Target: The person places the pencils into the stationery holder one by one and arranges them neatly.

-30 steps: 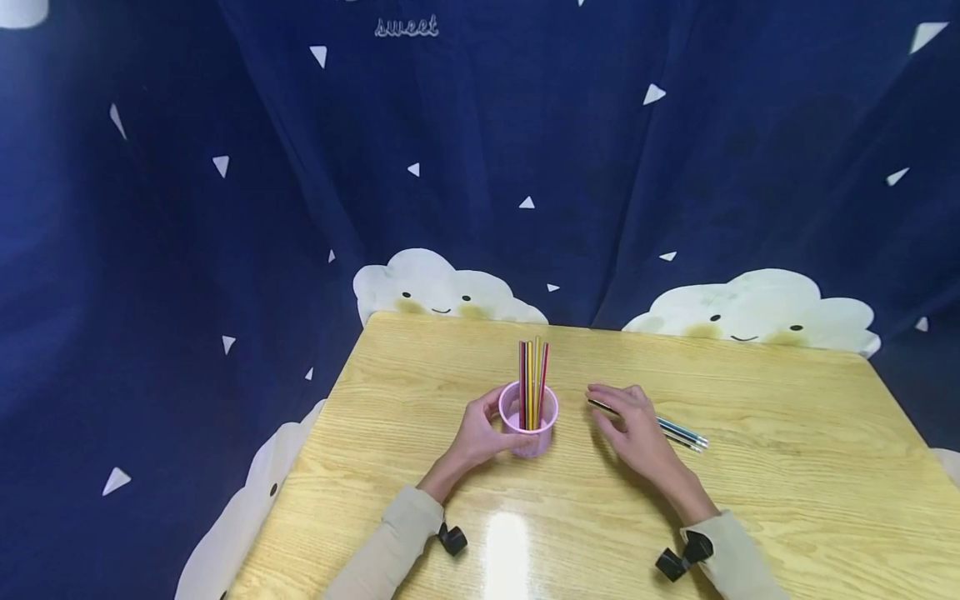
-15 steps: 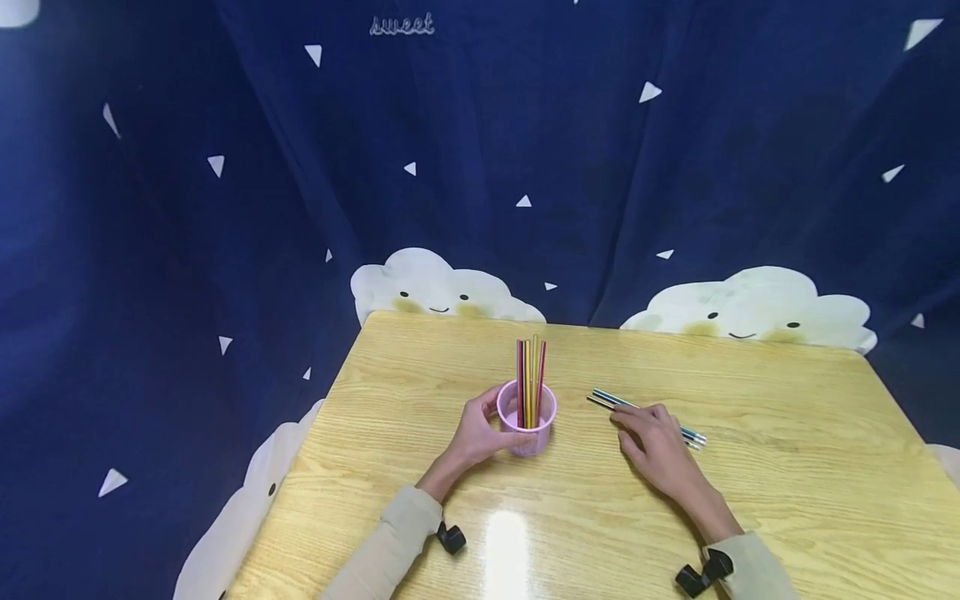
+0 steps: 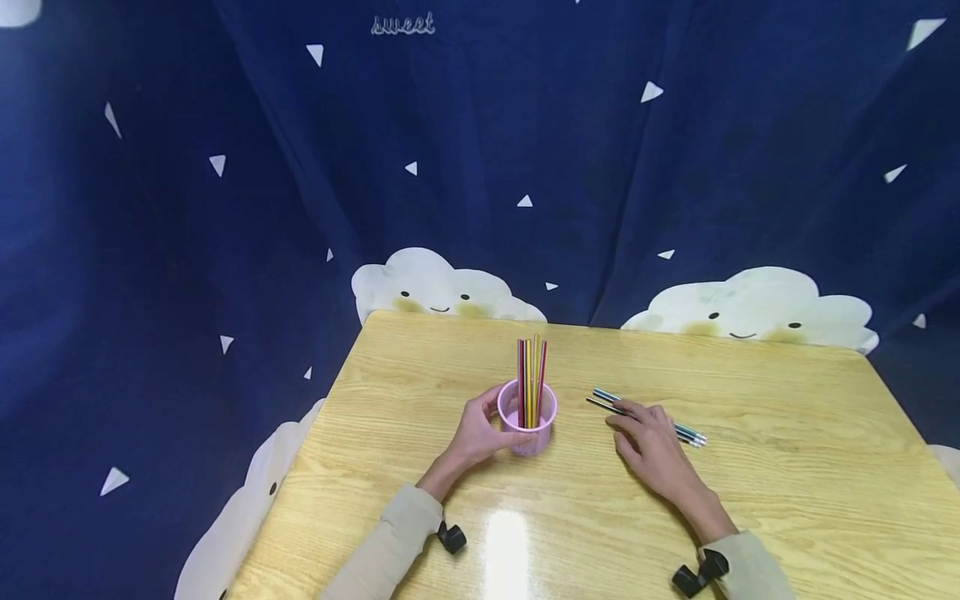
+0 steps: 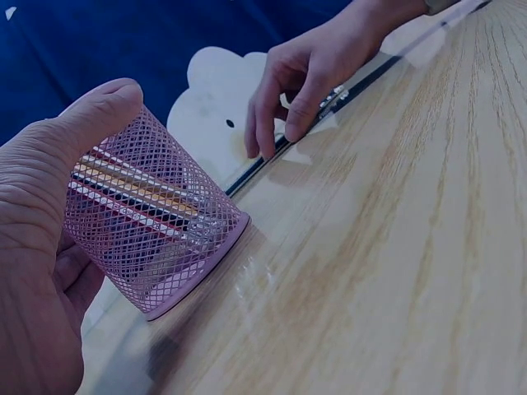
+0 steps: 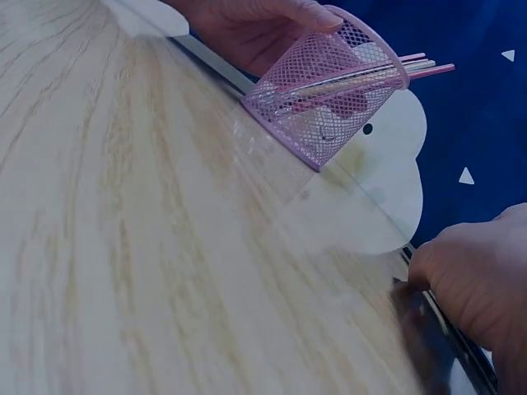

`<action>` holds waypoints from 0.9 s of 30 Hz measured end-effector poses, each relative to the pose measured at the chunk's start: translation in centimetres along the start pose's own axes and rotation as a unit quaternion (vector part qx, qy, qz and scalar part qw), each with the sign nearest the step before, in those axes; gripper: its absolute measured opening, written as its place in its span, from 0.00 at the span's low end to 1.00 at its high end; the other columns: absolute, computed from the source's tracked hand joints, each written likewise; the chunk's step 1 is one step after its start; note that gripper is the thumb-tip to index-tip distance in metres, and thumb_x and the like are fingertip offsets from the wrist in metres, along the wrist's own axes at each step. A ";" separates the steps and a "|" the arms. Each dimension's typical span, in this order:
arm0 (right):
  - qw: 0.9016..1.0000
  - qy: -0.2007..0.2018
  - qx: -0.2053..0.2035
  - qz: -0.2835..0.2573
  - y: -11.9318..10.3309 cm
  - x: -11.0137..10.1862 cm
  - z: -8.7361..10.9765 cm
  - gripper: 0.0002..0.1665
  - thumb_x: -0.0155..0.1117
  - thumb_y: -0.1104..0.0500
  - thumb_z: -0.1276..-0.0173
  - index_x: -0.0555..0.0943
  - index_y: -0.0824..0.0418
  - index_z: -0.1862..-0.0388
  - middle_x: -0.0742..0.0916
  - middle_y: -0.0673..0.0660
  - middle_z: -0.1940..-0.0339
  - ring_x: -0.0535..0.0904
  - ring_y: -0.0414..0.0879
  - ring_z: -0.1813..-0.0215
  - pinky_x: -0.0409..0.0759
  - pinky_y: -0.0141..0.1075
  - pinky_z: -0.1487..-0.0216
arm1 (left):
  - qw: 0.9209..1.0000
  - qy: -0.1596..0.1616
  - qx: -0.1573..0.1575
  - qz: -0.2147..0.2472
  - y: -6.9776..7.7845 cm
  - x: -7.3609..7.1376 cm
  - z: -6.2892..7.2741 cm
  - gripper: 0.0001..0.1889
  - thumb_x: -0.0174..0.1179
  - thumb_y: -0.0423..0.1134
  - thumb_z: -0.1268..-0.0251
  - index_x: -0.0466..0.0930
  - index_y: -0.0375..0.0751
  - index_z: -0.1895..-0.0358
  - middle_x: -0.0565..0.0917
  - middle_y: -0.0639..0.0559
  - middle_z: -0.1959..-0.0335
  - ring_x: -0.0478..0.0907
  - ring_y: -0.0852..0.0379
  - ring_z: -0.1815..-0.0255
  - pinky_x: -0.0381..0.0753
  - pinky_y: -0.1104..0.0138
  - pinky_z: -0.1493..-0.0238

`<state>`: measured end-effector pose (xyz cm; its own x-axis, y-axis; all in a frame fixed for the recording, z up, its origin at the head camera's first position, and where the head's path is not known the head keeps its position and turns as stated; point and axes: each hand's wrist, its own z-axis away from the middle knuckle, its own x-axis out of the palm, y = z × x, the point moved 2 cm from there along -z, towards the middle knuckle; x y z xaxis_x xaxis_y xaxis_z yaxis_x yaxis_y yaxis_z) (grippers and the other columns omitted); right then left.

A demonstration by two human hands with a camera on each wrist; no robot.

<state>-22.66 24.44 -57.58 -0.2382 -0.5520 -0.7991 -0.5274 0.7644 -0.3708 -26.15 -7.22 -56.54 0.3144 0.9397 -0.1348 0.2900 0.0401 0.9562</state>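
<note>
My left hand (image 3: 474, 435) holds a pink mesh pencil cup (image 4: 152, 218) by its side, thumb near the rim. Several pencils (image 3: 531, 367), among them red, yellow and dark ones, stand inside it. In the left wrist view the cup appears tilted by the camera's angle. To the right, my right hand (image 3: 651, 446) rests over a few dark and teal pencils (image 3: 690, 435) lying on the table. Its fingertips touch them, while the thumb shows apart from the index finger in the head view. The palm hides the middle of these pencils.
The light wooden table (image 3: 787, 467) carries a bright reflection near its front. Behind it hangs a dark blue curtain (image 3: 480, 125) with white triangles and clouds. Small black cameras sit on both wrists below the sleeves.
My right hand has drawn back rightward and toward me from the pencils' left ends to their middle, uncovering those ends. It shifts only slightly in the last half second. The left hand keeps its hold.
</note>
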 end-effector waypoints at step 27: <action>0.998 -0.017 -0.003 0.067 -0.8 0.3 -0.2 0.14 0.66 0.65 0.29 0.88 0.62 0.46 0.87 0.60 0.43 0.75 0.58 0.48 0.68 0.48 0.57 | 1.000 0.004 -0.009 0.005 0.0 0.1 0.1 0.46 0.84 0.30 0.57 0.75 0.41 0.28 0.85 0.45 0.37 0.82 0.45 0.39 0.79 0.47 0.33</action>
<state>-22.46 23.64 -57.43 -0.2798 -0.4326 -0.8571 -0.4977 0.8288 -0.2558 -26.06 -7.12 -56.61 0.3096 0.9428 -0.1236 0.2706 0.0372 0.9620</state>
